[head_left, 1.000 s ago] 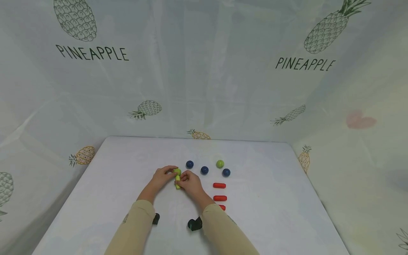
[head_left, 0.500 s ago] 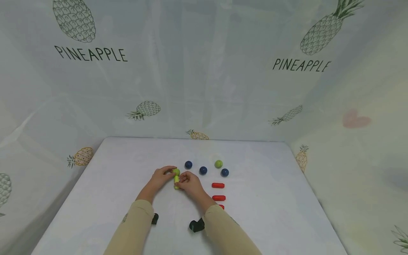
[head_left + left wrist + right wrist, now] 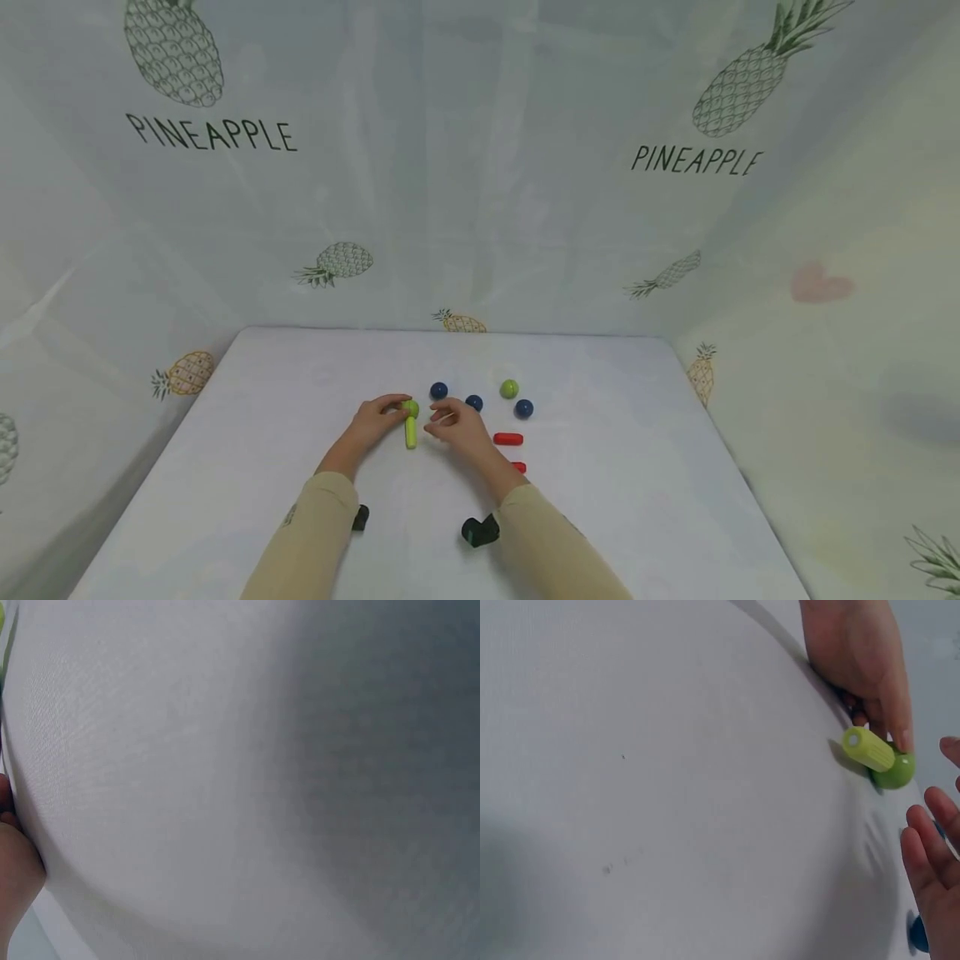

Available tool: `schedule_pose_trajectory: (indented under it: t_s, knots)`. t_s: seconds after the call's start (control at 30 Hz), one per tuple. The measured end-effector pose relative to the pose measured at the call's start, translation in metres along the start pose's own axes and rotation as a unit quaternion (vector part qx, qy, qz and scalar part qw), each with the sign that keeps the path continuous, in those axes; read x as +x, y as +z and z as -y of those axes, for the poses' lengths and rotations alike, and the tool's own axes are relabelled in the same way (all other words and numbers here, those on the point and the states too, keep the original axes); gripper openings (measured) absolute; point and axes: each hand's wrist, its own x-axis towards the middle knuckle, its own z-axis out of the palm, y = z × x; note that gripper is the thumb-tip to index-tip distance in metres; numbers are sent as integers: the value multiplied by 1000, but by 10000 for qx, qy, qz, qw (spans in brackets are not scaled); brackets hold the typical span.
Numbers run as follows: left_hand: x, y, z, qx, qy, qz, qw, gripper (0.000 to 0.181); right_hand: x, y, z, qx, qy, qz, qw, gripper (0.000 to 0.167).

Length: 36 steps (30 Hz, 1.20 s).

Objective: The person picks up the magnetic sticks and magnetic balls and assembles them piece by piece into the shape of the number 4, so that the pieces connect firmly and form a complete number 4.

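At the middle of the table, my left hand (image 3: 375, 421) pinches a green ball (image 3: 412, 408) between thumb and fingers. A yellow-green ribbed stick (image 3: 410, 433) lies against the near side of that ball, pointing toward me. Just right of the stick, my right hand (image 3: 459, 427) holds nothing, its fingers apart and loosely bent. In the right wrist view the stick (image 3: 868, 748) meets the green ball (image 3: 896, 772) under the left hand's fingertips (image 3: 903, 741), while the right hand's fingers (image 3: 930, 851) are off both. The left wrist view shows mostly white cloth.
Blue balls (image 3: 438, 390) (image 3: 523, 408) and another green ball (image 3: 509, 388) lie behind and right of the hands. Red sticks (image 3: 508, 439) lie right of my right hand, partly behind the forearm. Dark objects (image 3: 480, 531) (image 3: 361, 517) sit beside the sleeves on the white table (image 3: 637, 500).
My right hand has let go of the yellow-green stick and moved a little right. The left hand stays on the green ball. The head view has shifted slightly.
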Motion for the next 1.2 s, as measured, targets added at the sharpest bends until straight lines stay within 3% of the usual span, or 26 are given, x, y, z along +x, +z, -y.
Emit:
schedule_pose_trajectory:
  t_s: [0.23,0.7,0.93,1.2]
  knots:
    - [0,0,-2,104,-268,60,9996,35,-3,-22,1,-196,-204,-410,9988,37]
    - [1,1,3,-14,-214,98,9997,34,-8,-63,-1,-447,-107,-867,9952,35]
    - [2,2,2,-18,-244,30,9997,33,-6,-78,-7,-634,-284,-1268,9895,33]
    - [1,2,2,11,-316,12,9995,33,-2,-95,-16,-779,-192,-1585,9841,32]
